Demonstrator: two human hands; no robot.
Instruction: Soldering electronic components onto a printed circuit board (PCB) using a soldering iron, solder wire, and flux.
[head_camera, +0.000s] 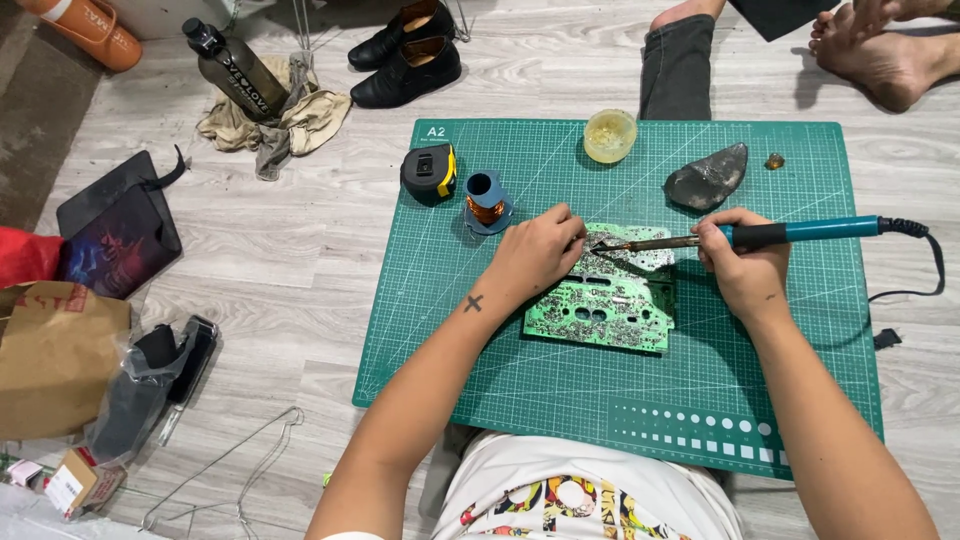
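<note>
Right hand (745, 270) grasps soldering iron (780, 236); left hand (535, 255), probably pinching solder wire, steadies circuit board (605, 300); hot tip could burn fingers.

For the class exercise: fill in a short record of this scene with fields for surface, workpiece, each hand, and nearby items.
Surface: green cutting mat on a wood-look floor
Workpiece: green circuit board, solder side up
Left hand: resting on the board's upper left edge
Right hand: holding a blue-handled soldering iron, tip over the board
Nearby: tape measure, copper wire spool, small yellowish tub
</note>
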